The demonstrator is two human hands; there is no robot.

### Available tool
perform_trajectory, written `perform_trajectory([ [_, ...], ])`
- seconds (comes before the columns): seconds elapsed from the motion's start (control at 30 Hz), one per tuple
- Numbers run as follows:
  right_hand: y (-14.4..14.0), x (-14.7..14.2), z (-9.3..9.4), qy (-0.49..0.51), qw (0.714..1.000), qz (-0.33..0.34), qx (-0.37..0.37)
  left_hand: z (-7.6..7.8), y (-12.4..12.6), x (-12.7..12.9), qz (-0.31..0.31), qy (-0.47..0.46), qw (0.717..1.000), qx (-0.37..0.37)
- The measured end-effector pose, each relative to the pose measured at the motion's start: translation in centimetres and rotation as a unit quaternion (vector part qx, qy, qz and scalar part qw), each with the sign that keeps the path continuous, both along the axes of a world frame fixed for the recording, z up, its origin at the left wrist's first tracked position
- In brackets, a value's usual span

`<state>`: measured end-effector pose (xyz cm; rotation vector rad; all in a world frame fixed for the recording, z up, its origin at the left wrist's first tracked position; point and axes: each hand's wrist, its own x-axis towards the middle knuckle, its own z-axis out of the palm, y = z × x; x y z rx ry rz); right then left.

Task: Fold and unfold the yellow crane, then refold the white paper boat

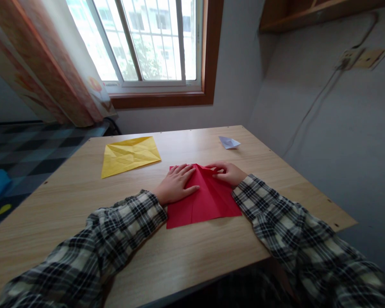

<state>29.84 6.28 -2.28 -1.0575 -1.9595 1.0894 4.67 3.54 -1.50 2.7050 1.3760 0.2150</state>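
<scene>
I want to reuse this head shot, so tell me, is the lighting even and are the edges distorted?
Head view: window overexposed, washing out the outside; table and red paper softly and evenly lit, without glare; wide-lens stretch bends the sleeves and walls toward the edges.

Both arms wear 2 black-and-cream plaid flannel sleeves point(115, 231), buttoned cuffs.

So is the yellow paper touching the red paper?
Apart. The head view shows a strip of bare wooden table between the yellow paper and the red paper.
</scene>
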Motion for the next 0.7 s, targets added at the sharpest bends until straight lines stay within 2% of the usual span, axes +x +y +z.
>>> perform_trajectory([
  [0.43, 0.10, 0.14, -0.45, -0.019, 0.999, 0.010, 0.038, -0.10, 0.12, -0.06, -0.001, 0.003, 1.000, 0.004],
  [0.7, 0.10, 0.19, -0.35, -0.067, 0.993, 0.030, 0.090, -0.53, 0.13, -0.20, 0.003, -0.029, 1.000, 0.008],
])
